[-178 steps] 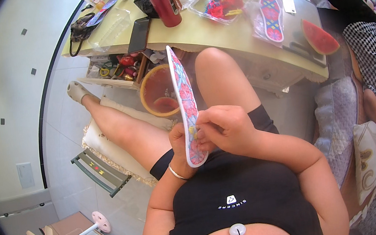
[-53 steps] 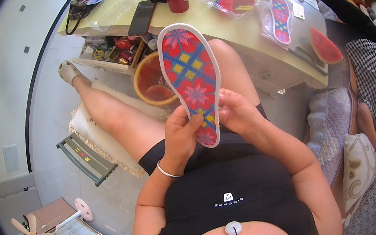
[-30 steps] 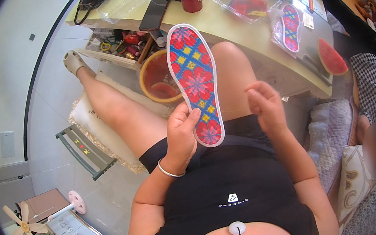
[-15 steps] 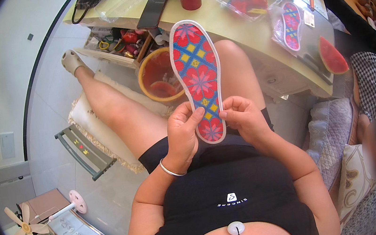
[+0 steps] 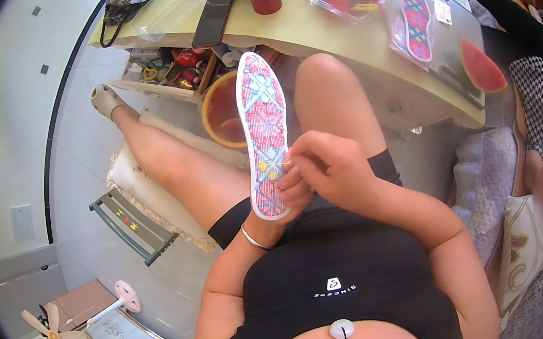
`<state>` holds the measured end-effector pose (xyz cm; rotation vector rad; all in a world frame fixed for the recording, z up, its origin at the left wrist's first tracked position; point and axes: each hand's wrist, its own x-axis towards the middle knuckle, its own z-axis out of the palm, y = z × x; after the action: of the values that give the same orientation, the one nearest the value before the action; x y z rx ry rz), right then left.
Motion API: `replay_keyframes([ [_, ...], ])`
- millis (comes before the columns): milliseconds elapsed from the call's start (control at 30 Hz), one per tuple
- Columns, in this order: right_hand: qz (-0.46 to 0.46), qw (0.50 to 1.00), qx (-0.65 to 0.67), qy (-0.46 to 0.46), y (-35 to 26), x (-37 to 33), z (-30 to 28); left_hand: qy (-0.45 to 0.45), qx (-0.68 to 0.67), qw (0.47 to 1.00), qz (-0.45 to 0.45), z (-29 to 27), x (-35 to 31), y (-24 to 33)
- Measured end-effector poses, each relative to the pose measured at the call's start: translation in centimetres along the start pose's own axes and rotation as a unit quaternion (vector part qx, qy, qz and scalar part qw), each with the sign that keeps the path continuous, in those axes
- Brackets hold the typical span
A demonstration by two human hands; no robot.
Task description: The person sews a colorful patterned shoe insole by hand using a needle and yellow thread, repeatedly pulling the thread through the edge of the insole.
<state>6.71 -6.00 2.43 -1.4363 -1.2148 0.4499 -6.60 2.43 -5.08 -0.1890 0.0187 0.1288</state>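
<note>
The pink-and-blue cross-stitched fabric insole [image 5: 266,136] is held upright over the lap, heel pinched by the left hand [image 5: 292,194]. Right hand [image 5: 326,169] fingers are pressed together on what looks like a needle, so a fingertip could easily get pricked if it's pushed through blind.

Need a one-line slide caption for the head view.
Seated person's left hand holds an embroidered insole upright while the right hand pinches at its edge.
</note>
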Motion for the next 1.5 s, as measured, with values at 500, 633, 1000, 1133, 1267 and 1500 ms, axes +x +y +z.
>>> replay_keyframes([
  [500,-0.088,0.990,-0.108,0.012,-0.1,-0.2,0.5,0.150,0.070,0.985,0.046,2.6,-1.0,-1.1],
  [633,-0.028,0.999,-0.032,0.015,-0.3,-0.5,0.5,0.089,0.039,0.993,0.072,1.2,-1.0,-0.7],
  [1000,0.290,0.902,0.318,0.028,3.4,1.1,-0.6,-0.056,0.129,0.990,0.030,0.9,0.8,0.6],
  [1133,0.421,0.807,0.405,-0.089,4.0,2.1,-1.2,-0.049,0.122,0.990,-0.055,1.2,1.5,0.3],
  [1267,0.410,0.793,0.434,-0.121,4.9,2.4,-1.8,0.025,0.258,0.965,0.041,1.9,2.2,0.1],
  [1500,0.337,0.886,0.297,-0.113,4.8,4.4,-3.5,0.169,0.554,0.805,0.129,4.6,0.9,2.8],
])
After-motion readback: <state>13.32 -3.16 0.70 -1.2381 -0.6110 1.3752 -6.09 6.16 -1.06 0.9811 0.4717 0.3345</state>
